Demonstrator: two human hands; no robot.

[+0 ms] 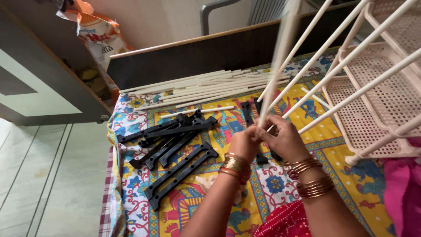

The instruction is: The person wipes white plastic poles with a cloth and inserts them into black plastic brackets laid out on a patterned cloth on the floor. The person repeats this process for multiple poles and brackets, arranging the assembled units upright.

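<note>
My left hand point(244, 142) and my right hand point(285, 139) meet over the bed, both closed around the lower end of a long cream rod point(277, 61) that rises steeply and looks motion-blurred. A black bracket point(262, 159) lies partly hidden under my hands. Several more black brackets point(175, 145) lie to the left on the colourful patterned bedsheet point(351, 184). Behind them, a row of cream rods point(197, 90) lies near the bed's far edge. A pink mesh shelf rack point(377, 96) with rods fitted in it leans at the right.
A dark wooden headboard point(188, 57) runs behind the bed. A cupboard door point(39, 79) and a printed sack point(98, 37) stand at the left, above tiled floor point(48, 175). Pink cloth point(403, 188) lies at the right edge.
</note>
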